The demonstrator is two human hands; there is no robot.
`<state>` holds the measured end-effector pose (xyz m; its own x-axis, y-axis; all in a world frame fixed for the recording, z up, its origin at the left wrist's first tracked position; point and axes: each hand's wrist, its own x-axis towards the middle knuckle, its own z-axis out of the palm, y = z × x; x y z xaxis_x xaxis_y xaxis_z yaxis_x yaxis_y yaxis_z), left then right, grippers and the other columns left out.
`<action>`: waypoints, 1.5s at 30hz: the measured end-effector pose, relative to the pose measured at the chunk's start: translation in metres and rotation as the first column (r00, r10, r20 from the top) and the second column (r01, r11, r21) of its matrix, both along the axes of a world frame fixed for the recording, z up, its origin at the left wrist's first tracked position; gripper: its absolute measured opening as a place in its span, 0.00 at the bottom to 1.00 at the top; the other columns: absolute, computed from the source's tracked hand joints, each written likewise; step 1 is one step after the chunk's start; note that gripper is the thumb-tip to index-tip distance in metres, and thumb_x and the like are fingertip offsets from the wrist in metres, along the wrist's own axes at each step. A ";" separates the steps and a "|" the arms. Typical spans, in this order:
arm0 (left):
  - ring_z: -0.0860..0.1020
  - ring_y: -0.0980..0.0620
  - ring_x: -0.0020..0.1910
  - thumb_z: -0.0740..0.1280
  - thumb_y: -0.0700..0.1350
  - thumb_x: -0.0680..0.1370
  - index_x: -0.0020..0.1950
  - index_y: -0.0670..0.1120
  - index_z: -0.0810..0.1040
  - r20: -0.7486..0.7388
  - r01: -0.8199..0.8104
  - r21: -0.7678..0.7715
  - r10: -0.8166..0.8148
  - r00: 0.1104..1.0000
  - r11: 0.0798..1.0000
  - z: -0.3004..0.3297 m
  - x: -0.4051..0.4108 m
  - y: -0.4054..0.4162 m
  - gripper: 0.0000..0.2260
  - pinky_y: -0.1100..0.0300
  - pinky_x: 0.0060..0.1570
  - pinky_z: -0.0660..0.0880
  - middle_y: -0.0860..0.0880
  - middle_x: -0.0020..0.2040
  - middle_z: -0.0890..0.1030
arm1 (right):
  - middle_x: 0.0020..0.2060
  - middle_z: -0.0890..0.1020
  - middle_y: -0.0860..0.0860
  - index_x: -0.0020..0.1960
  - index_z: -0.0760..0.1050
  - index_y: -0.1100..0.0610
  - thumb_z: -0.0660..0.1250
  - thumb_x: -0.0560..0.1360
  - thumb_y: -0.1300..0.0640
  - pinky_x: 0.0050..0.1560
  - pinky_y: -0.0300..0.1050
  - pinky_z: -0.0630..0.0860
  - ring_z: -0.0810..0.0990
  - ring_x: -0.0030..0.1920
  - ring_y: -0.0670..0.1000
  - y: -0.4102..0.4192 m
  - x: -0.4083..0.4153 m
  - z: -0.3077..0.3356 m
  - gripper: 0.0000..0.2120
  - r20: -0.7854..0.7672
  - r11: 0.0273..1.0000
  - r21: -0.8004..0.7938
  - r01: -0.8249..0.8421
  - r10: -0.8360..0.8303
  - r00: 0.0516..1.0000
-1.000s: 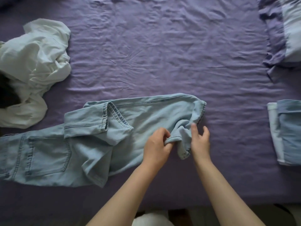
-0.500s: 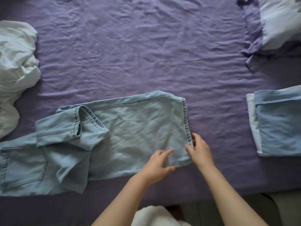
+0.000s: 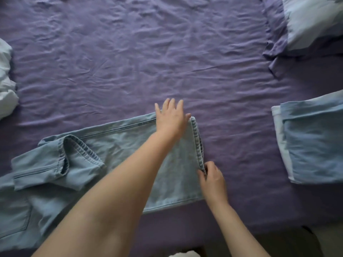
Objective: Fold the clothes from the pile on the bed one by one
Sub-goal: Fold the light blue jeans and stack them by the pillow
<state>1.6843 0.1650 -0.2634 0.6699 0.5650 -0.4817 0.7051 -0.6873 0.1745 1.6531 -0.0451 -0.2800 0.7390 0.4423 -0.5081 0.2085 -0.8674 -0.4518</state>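
Denim, pale blue: jeans (image 3: 115, 154) lie across the near edge of the bed (image 3: 141, 58), one leg flat, the other doubled back at left with its hem up. Right hand (image 3: 211, 178) pinches the hem's near end; half a second ago it sat at the same corner. Left hand (image 3: 171, 118) has moved from the near edge to the far hem corner, fingers spread, pressing flat. Bunching seen a second ago is gone, so the leg looks squared, ready for a fold. Folded denim (image 3: 313, 140) sits well right. White pile (image 3: 6, 82) at far left awaits. Pillow (image 3: 311, 19) beyond.
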 end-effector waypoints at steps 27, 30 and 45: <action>0.52 0.43 0.76 0.63 0.42 0.77 0.69 0.52 0.70 0.146 -0.156 -0.041 0.160 0.976 0.987 -0.025 -0.092 -0.017 0.20 0.42 0.73 0.47 0.46 0.77 0.59 | 0.63 0.75 0.60 0.64 0.72 0.53 0.81 0.56 0.53 0.53 0.56 0.76 0.68 0.65 0.58 0.034 0.014 -0.020 0.38 0.384 0.794 -0.083 -0.603 0.584 0.716; 0.46 0.47 0.77 0.60 0.44 0.79 0.75 0.56 0.59 0.017 -0.139 -0.035 0.140 0.990 0.990 -0.027 -0.144 -0.018 0.26 0.45 0.73 0.44 0.50 0.79 0.48 | 0.63 0.75 0.62 0.59 0.78 0.53 0.80 0.59 0.56 0.53 0.60 0.76 0.73 0.64 0.64 0.052 0.013 -0.023 0.29 0.300 0.807 -0.144 -0.573 0.588 0.752; 0.68 0.42 0.67 0.63 0.43 0.67 0.64 0.49 0.76 0.367 -0.395 0.051 0.350 0.862 0.917 0.041 -0.345 0.079 0.24 0.46 0.65 0.68 0.43 0.65 0.74 | 0.59 0.77 0.55 0.63 0.74 0.60 0.66 0.77 0.58 0.60 0.40 0.66 0.74 0.60 0.54 0.182 -0.154 0.023 0.16 -0.146 0.877 0.344 -0.334 0.402 0.904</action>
<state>1.3395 0.2445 -0.2224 0.5078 0.8439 -0.1729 0.8232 -0.4162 0.3861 1.4991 0.1373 -0.2565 0.3847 0.8184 -0.4269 0.3581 -0.5586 -0.7481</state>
